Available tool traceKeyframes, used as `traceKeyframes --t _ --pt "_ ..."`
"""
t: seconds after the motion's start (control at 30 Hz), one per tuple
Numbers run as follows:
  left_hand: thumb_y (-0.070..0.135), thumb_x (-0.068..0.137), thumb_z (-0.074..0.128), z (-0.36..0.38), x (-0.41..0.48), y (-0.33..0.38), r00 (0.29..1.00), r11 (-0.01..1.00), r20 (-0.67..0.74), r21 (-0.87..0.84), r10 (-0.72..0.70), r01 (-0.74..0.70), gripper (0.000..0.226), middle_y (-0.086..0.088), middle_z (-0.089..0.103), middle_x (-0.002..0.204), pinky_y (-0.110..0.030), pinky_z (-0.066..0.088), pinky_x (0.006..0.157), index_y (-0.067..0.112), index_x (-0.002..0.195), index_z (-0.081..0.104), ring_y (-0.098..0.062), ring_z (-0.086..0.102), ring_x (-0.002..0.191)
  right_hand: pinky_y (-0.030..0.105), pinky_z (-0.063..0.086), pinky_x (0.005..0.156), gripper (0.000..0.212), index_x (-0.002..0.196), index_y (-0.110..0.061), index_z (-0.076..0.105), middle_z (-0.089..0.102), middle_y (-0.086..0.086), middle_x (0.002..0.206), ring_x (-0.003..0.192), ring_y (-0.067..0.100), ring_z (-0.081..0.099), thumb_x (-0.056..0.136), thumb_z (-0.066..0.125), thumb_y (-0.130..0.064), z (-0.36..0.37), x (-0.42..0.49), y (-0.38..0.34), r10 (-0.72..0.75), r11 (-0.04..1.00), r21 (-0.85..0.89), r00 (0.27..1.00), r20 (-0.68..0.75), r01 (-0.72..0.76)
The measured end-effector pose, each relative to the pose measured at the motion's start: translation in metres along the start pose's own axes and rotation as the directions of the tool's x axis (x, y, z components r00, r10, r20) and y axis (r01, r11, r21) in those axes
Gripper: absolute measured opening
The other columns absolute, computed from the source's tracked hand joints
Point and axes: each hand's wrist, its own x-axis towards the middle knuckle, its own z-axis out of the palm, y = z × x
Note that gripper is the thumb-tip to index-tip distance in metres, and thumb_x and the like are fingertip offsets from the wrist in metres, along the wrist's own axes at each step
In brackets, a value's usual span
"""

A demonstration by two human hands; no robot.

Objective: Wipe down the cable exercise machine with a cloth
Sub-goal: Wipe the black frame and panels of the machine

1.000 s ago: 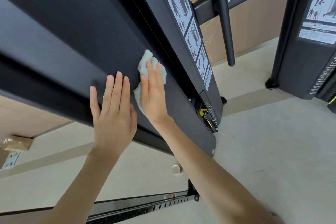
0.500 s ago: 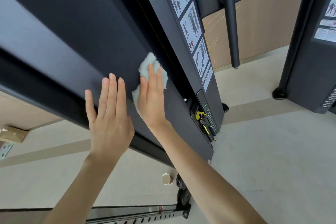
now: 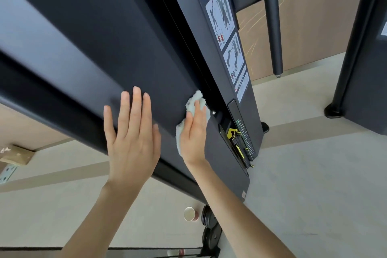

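The cable machine's black side panel (image 3: 129,44) fills the upper left of the head view, tilted toward me. My right hand (image 3: 194,134) presses a pale, fluffy cloth (image 3: 193,99) flat against the panel near its right edge, fingers straight; the cloth shows above the fingertips and beside the thumb. My left hand (image 3: 132,136) rests flat on the panel just left of it, fingers straight and together. Exercise picture labels (image 3: 222,21) run down the machine's front face, with the yellow weight pin and weight scale (image 3: 238,138) below them.
A black bar (image 3: 273,27) hangs down at the upper right, and another black machine column (image 3: 364,69) stands at the far right. On the pale floor below sit a paper cup (image 3: 189,213) and black weight plates (image 3: 210,228). A wood-look wall runs behind.
My right hand has slid the cloth down the panel toward the weight pin. My left hand stays flat on the panel. My view has tilted closer and lower.
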Motion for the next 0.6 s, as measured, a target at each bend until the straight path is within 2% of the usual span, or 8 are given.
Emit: traceKeyframes --t 0.07,0.13,0.23,0.37,0.4,0.47,0.5,0.6 --pt "0.016 0.103 0.035 0.006 -0.004 0.003 1.000 1.000 -0.018 0.017 -0.007 0.007 0.050 -0.017 0.029 0.157 -0.052 0.008 0.119 0.000 0.150 0.031 -0.030 0.018 0.147 0.037 0.025 0.117 0.055 0.149 -0.012 0.029 0.027 0.007 0.156 0.146 0.015 0.016 0.104 0.021 -0.042 0.009 0.009 -0.024 -0.100 0.994 -0.048 0.995 0.001 0.099" --pt "0.009 0.101 0.036 0.012 -0.006 0.006 0.998 0.999 -0.054 0.039 -0.019 0.021 0.049 -0.017 0.029 0.157 -0.051 0.006 0.119 -0.001 0.149 0.031 -0.029 0.020 0.147 0.027 0.019 0.118 0.067 0.148 -0.010 0.032 0.032 0.011 0.154 0.145 0.019 0.022 0.100 0.013 -0.053 0.016 0.012 -0.043 -0.207 0.975 -0.068 0.977 0.045 0.210" --pt "0.001 0.098 0.039 0.020 -0.013 0.012 0.994 0.997 -0.102 0.052 -0.043 0.049 0.051 -0.017 0.031 0.156 -0.051 0.004 0.119 -0.002 0.148 0.032 -0.029 0.023 0.147 0.025 0.027 0.114 0.066 0.146 -0.008 0.037 0.037 0.012 0.151 0.144 0.021 0.026 0.101 0.012 -0.049 0.018 0.010 -0.032 -0.318 0.937 -0.141 0.947 0.043 0.321" --pt "-0.002 0.097 0.038 0.033 -0.027 0.028 0.990 0.995 -0.118 0.054 -0.079 0.086 0.053 -0.017 0.029 0.157 -0.052 0.005 0.119 -0.001 0.149 0.031 -0.029 0.023 0.147 0.008 0.017 0.109 0.059 0.147 -0.012 0.034 0.029 0.005 0.156 0.147 0.013 0.016 0.100 0.021 -0.045 -0.001 -0.005 0.027 -0.186 0.980 -0.066 0.982 0.019 0.187" --pt "-0.002 0.097 0.037 0.037 -0.031 0.033 0.990 0.994 -0.119 0.057 -0.082 0.089 0.052 -0.017 0.030 0.157 -0.052 0.006 0.119 -0.001 0.149 0.031 -0.029 0.024 0.147 0.012 0.018 0.113 0.058 0.148 -0.013 0.032 0.029 0.004 0.156 0.147 0.013 0.015 0.100 0.023 -0.044 -0.007 -0.010 0.044 -0.134 0.990 -0.045 0.991 0.006 0.134" --pt "-0.002 0.096 0.036 0.043 -0.041 0.040 0.990 0.994 -0.112 0.053 -0.089 0.096 0.053 -0.017 0.030 0.156 -0.052 0.006 0.119 -0.001 0.149 0.031 -0.029 0.025 0.146 0.030 0.023 0.118 0.056 0.149 -0.015 0.029 0.028 0.003 0.156 0.147 0.013 0.016 0.099 0.026 -0.040 -0.016 -0.019 0.069 -0.035 0.999 0.000 0.999 -0.007 0.035" --pt "-0.003 0.096 0.035 0.047 -0.046 0.043 0.989 0.994 -0.111 0.050 -0.094 0.100 0.053 -0.017 0.031 0.156 -0.053 0.006 0.119 -0.002 0.149 0.031 -0.029 0.025 0.146 0.034 0.024 0.118 0.057 0.150 -0.014 0.029 0.028 0.004 0.157 0.147 0.013 0.016 0.099 0.025 -0.039 -0.018 -0.021 0.075 -0.012 1.000 0.005 1.000 -0.012 0.012" --pt "-0.004 0.095 0.033 0.056 -0.059 0.050 0.987 0.992 -0.120 0.051 -0.108 0.115 0.054 -0.017 0.031 0.156 -0.054 0.007 0.119 -0.001 0.149 0.030 -0.028 0.026 0.146 0.017 0.017 0.116 0.057 0.149 -0.010 0.029 0.024 0.008 0.158 0.145 0.009 0.014 0.100 0.024 -0.037 -0.012 -0.016 0.068 -0.078 0.995 -0.067 0.997 -0.015 0.076"
